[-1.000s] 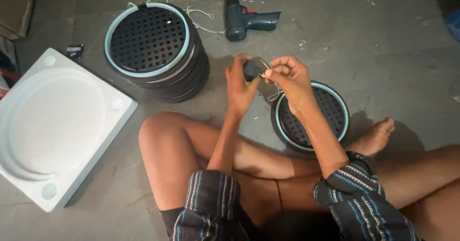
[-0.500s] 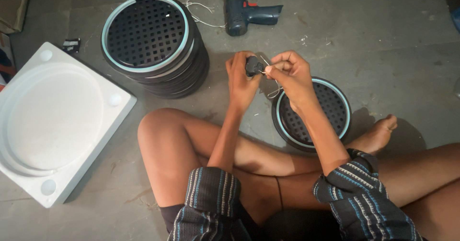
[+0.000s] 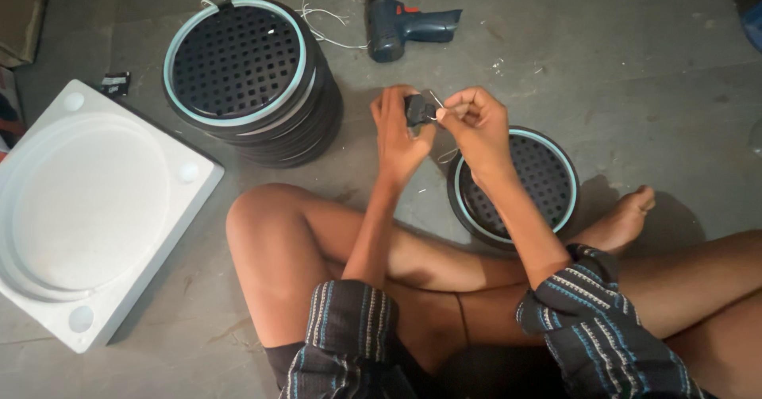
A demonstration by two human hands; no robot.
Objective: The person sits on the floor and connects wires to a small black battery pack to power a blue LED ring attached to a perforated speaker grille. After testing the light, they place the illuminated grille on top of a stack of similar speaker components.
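I sit cross-legged on a grey concrete floor. My left hand (image 3: 398,135) holds a small dark block-shaped part (image 3: 417,110) up in front of me. My right hand (image 3: 476,129) pinches thin white wires (image 3: 441,105) that come off that part, fingers closed on them. Just beneath my right forearm, one round black grille with a pale blue rim (image 3: 528,183) lies flat on the floor by my foot.
A stack of the same round black grilles (image 3: 246,77) stands at the upper left. Behind it lie loose white wires (image 3: 321,19) and a dark blue cordless drill (image 3: 401,24). A white foam packing tray (image 3: 87,208) rests at the left.
Both hands stay together on the small part and wires, with only slight finger movement. The view has shifted a little.
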